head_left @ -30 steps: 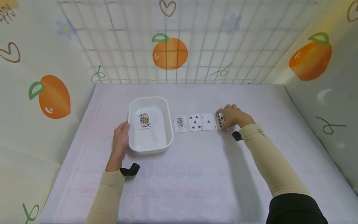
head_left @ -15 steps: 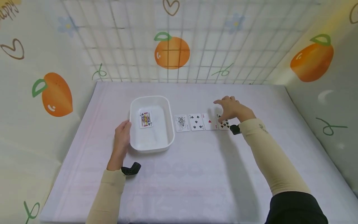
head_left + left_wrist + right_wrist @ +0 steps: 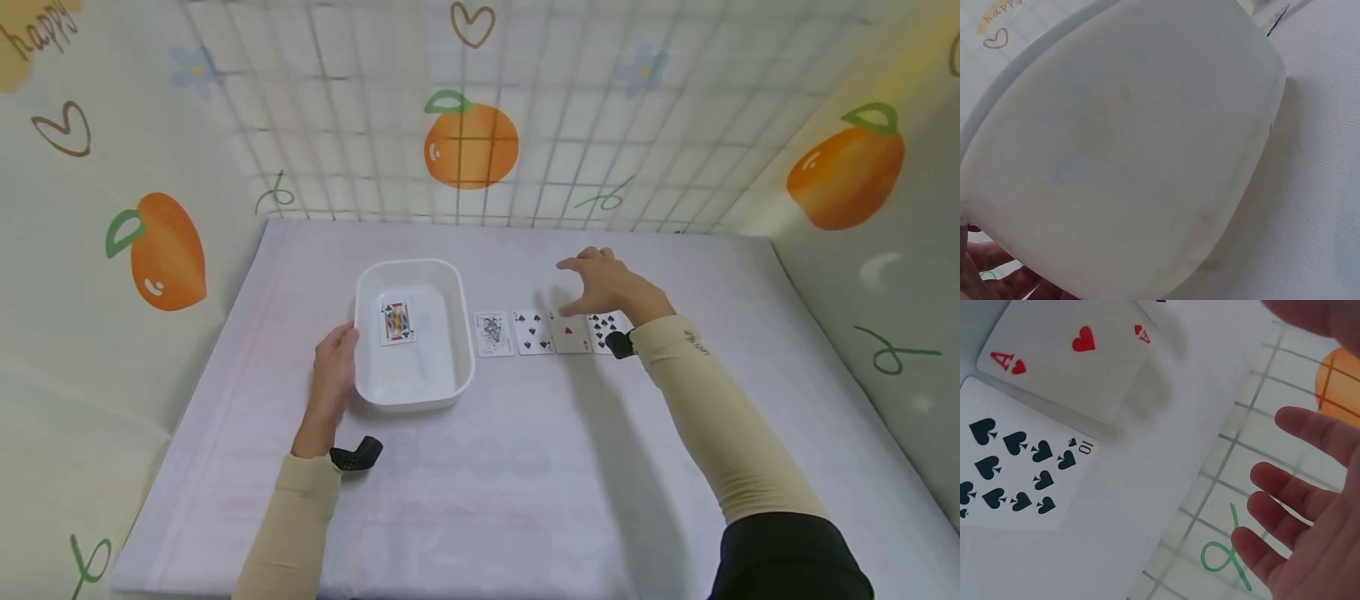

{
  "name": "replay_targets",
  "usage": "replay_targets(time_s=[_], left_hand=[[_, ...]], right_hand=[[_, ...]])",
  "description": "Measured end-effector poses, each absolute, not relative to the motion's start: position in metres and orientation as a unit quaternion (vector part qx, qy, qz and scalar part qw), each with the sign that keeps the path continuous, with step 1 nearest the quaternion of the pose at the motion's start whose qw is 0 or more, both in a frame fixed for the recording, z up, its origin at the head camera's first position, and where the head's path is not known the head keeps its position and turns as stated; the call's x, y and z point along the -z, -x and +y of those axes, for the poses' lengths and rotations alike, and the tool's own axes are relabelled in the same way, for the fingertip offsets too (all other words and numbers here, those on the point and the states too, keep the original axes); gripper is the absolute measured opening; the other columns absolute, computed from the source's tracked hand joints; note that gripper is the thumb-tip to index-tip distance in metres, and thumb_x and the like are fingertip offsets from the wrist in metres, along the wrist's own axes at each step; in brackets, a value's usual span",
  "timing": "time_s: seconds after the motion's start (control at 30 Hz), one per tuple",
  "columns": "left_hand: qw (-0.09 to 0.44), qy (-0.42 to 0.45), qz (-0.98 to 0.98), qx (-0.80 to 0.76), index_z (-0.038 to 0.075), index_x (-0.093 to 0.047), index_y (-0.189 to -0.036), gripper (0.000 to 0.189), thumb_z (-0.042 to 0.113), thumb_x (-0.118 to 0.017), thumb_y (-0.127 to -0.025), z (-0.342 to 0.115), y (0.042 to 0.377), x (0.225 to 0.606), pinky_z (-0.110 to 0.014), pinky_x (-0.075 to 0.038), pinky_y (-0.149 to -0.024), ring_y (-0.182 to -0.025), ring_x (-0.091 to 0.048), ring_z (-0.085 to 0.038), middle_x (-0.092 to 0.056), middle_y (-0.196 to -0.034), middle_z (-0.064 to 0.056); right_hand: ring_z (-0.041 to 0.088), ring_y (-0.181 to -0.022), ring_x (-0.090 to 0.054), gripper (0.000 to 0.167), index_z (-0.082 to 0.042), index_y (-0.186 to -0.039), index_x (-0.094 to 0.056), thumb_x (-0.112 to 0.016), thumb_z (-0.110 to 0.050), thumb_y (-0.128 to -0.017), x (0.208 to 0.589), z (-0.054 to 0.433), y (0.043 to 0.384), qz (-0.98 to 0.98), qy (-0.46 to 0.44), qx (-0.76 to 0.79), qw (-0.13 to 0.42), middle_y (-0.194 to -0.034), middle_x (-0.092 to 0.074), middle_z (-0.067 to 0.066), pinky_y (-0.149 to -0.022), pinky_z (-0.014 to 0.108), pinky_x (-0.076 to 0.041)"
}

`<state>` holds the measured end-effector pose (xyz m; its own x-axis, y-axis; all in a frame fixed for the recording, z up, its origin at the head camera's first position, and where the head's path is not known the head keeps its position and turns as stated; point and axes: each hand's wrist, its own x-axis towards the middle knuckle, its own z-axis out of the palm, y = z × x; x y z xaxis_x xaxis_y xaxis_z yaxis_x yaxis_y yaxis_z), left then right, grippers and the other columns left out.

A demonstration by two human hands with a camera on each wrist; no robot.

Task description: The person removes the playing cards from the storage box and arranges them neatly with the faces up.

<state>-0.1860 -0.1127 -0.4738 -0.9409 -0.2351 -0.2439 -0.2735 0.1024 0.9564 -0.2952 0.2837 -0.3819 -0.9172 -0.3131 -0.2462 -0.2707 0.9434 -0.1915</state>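
My left hand (image 3: 333, 367) grips the left side of a white plastic tub (image 3: 468, 367), thumb at the rim. Most of the left wrist view is the outer wall of the tub (image 3: 1129, 144), with fingers (image 3: 1013, 281) at its lower left edge. Inside the tub lies one face card (image 3: 397, 323). To the right, a row of face-up playing cards runs: a joker (image 3: 494, 335), a spade card (image 3: 533, 335), the ace of hearts (image 3: 1066, 356) and the ten of spades (image 3: 1022, 465). Above the ace hovers my right hand (image 3: 609, 283), fingers spread, holding nothing.
A white cloth covers the table (image 3: 480, 517). Behind it stands a wire grid (image 3: 555, 150) with a fruit-printed sheet. Printed sheets also hang at the left and right sides. The right arm's shadow falls across the cloth.
The right hand has come off the ten of spades, risen with its fingers spreading, and moved left over the ace. The ten stays in the row. My left hand keeps its grip on the tub.
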Motion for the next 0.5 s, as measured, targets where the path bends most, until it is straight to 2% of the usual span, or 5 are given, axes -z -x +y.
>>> replay_targets(time_s=[0.5], left_hand=[[0.000,0.155,0.743,-0.651,0.006,-0.046,-0.146,0.049,0.034,-0.041,-0.105,-0.115,0.188,0.477,-0.043,-0.043,-0.105,-0.126,-0.053,-0.027,-0.053,-0.142,-0.012]], right_hand=[[0.043,-0.132,-0.029,0.085,-0.010,-0.149,-0.042,-0.078,-0.041,-0.078,0.373,0.257,0.298,0.972,0.181,0.087,0.123,-0.147,-0.035,0.023,-0.102,0.067,-0.032]])
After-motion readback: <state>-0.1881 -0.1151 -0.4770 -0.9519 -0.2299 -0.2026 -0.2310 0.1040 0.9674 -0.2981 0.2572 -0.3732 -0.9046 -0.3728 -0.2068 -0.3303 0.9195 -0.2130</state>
